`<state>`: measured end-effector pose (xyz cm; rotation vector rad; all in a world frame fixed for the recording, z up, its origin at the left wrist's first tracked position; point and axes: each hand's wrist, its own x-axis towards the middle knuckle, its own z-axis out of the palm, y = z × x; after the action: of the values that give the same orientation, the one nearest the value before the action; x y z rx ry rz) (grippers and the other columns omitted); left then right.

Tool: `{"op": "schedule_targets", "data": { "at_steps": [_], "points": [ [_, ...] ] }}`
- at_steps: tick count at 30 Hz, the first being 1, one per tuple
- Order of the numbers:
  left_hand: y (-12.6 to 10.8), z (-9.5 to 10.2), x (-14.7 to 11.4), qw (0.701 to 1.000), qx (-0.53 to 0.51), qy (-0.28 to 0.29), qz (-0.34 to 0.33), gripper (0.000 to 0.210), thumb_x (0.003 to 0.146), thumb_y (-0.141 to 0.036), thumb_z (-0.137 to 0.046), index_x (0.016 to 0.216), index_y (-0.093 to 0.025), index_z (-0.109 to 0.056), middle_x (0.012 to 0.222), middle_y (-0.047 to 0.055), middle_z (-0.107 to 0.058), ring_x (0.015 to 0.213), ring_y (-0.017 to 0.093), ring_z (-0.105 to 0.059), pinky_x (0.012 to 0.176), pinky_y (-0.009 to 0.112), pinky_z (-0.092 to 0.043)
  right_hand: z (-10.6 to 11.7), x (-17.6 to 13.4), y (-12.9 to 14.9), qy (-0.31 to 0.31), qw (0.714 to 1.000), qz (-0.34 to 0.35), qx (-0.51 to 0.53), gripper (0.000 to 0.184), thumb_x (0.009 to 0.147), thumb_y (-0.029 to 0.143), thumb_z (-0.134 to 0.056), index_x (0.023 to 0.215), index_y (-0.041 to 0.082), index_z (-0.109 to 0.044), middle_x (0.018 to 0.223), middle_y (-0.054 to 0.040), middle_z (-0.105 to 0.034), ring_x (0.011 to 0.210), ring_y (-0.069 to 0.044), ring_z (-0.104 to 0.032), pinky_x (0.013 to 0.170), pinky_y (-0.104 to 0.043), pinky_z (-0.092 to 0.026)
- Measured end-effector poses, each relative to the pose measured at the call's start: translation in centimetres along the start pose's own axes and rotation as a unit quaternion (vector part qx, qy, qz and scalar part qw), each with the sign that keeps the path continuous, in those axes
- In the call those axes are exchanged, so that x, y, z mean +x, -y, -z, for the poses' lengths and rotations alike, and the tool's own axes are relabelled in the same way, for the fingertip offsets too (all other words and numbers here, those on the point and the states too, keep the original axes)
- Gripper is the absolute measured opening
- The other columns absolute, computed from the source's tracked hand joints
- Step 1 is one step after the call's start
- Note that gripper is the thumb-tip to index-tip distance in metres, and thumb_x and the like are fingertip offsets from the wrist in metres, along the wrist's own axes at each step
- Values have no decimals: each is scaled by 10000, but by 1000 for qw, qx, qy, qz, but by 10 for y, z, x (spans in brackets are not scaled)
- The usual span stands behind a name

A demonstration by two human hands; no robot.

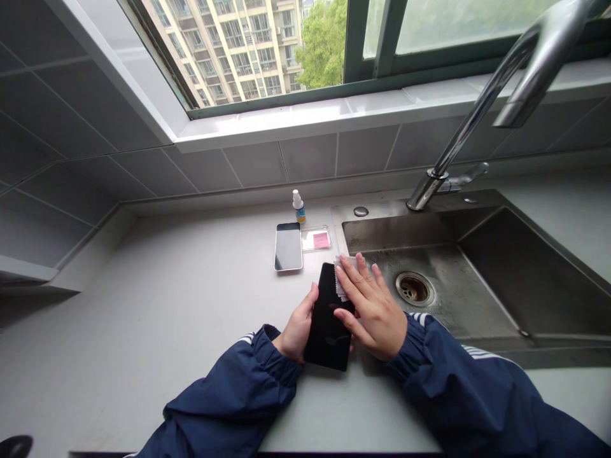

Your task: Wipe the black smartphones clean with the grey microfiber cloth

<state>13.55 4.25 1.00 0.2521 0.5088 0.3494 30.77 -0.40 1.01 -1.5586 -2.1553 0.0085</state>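
Note:
A black smartphone [326,331] is held above the counter, its dark screen facing up. My left hand [298,323] grips it from the left side, thumb along the edge and the other fingers underneath. Under the fingers of my right hand [375,308] lies a thin grey cloth with a zigzag edge [340,289], pressed flat on the upper right of the screen. Beyond the hands, a second phone [288,247] with a pale frame lies on the counter. Beside it is a clear phone case [309,240] with a pink piece in it, and behind stands a small white spray bottle [298,207].
A steel sink [482,292] with a drain [414,289] lies close to my right hand. A chrome faucet [458,137] arches over its back edge. The white counter [191,305] extends left to a tiled wall. A window [267,51] is at the back.

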Motion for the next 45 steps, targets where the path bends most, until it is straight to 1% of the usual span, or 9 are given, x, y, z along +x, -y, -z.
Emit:
{"op": "schedule_targets", "data": {
  "at_steps": [5,9,15,18,25,29,35,40,45],
  "points": [
    [2,-8,2,995,-22,-8,-101,517,977,-456,-404,1331,-120,-577,1245,116,-668,1268,247,-543,1111,352,-373,-3,-6,20,35,997,60,16,715,953,435,-470,1538,113,-217,1595,-132,-196,1490,-353,-73,1178,-591,-151],
    [1,-12,0,993,-35,-66,-97,497,978,-444,-404,1213,-84,-652,1255,120,-663,1320,214,-492,1137,294,-330,-8,-13,35,35,995,91,36,726,933,477,-492,1516,98,-283,1584,-154,-224,1482,-349,-148,1186,-591,-115],
    [-3,-7,-4,997,-44,-51,-30,615,924,-571,-436,1145,-52,-681,1090,159,-722,1097,249,-657,1022,310,-451,-6,-16,38,41,990,117,61,688,933,522,-488,1476,114,-375,1551,-140,-324,1468,-333,-220,1191,-599,-59],
    [-6,-4,-4,996,-47,-58,-57,582,928,-551,-450,1129,-62,-692,1010,124,-746,920,190,-710,927,249,-495,-3,-16,39,38,983,156,93,645,940,556,-456,1430,137,-450,1509,-122,-411,1451,-307,-280,1197,-590,-21],
    [-7,-2,-4,995,-54,-33,-78,614,947,-542,-412,1273,-62,-612,1137,139,-712,1008,214,-688,1025,309,-443,-1,-16,36,31,973,193,121,553,958,511,-452,1368,146,-520,1425,-119,-524,1419,-286,-358,1193,-599,10],
    [-4,-4,-3,995,-81,-11,-54,612,954,-544,-392,1209,-53,-653,1131,143,-712,1082,217,-661,1040,286,-425,0,-11,27,40,983,161,81,538,967,416,-473,1421,128,-454,1491,-119,-436,1447,-288,-296,1198,-591,-16],
    [2,-4,2,994,-49,32,-94,556,994,-483,-320,1385,-145,-526,1309,111,-628,1289,247,-521,1115,347,-349,5,-2,10,11,997,70,15,639,962,403,-461,1520,148,-282,1568,-130,-283,1474,-309,-212,1186,-593,-93],
    [5,-7,-2,999,-3,40,-30,579,986,-512,-316,1419,-167,-488,1313,113,-626,1313,270,-496,1118,390,-350,9,-1,11,-8,999,37,-3,709,970,409,-451,1551,130,-155,1591,-147,-198,1484,-336,-145,1174,-593,-155],
    [9,-13,-2,994,12,40,-104,511,1009,-431,-305,1423,-190,-482,1417,63,-547,1424,175,-334,1174,270,-220,8,-5,25,2,999,53,-11,725,973,435,-444,1548,105,-152,1591,-152,-190,1486,-349,-127,1178,-609,-91]
  ]
}}
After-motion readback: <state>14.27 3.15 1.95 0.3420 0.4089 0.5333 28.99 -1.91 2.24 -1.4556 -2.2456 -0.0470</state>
